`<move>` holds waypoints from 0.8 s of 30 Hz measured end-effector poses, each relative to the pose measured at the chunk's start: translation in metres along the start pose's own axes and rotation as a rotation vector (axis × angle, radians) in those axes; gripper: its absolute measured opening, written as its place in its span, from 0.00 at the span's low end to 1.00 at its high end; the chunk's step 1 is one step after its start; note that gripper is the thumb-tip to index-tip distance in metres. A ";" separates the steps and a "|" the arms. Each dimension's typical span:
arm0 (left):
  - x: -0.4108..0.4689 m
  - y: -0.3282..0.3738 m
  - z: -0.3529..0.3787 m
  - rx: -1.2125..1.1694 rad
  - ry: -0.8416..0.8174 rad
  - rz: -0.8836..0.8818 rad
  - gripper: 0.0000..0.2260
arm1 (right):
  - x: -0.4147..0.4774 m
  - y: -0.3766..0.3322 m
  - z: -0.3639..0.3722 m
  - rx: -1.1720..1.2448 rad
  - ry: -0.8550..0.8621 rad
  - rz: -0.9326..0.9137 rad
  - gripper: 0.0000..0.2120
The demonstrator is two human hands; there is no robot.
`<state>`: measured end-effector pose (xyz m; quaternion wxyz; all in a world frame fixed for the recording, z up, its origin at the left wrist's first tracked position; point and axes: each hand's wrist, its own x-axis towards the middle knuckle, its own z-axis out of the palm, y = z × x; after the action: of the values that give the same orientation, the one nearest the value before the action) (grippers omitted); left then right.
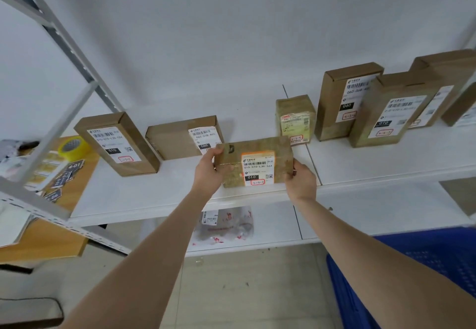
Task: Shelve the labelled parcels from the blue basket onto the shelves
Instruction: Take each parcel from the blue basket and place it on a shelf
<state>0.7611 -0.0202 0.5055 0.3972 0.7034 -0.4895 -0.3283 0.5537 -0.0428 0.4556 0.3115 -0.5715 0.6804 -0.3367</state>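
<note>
One parcel (253, 164) between left fingers (217, 152), right fingers (294, 172)

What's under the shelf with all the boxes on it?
On the lower shelf lies a plastic bag with red print and a label. The top shelf hides whatever sits further back.

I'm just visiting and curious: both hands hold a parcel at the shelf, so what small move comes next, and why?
Probably push the parcel back into the gap between the wide box and the small box: left hand and right hand grip its ends at the front edge of the shelf.
</note>
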 end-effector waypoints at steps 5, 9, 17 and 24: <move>-0.010 0.009 0.011 0.553 0.107 0.189 0.22 | -0.013 -0.007 0.002 -0.037 -0.003 0.023 0.23; -0.018 0.021 0.024 0.849 0.084 0.464 0.20 | -0.026 -0.011 -0.005 -0.081 0.045 -0.045 0.33; -0.029 0.020 0.044 1.032 0.087 0.415 0.23 | -0.032 -0.020 -0.019 -0.601 -0.056 -0.659 0.32; -0.027 0.012 0.042 1.090 0.101 0.417 0.24 | -0.028 -0.022 -0.016 -0.711 -0.118 -0.683 0.31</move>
<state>0.7121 -0.0075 0.4988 0.0570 0.7098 -0.6963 0.0901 0.5571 -0.0159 0.4836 0.0074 -0.8508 0.5081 -0.1337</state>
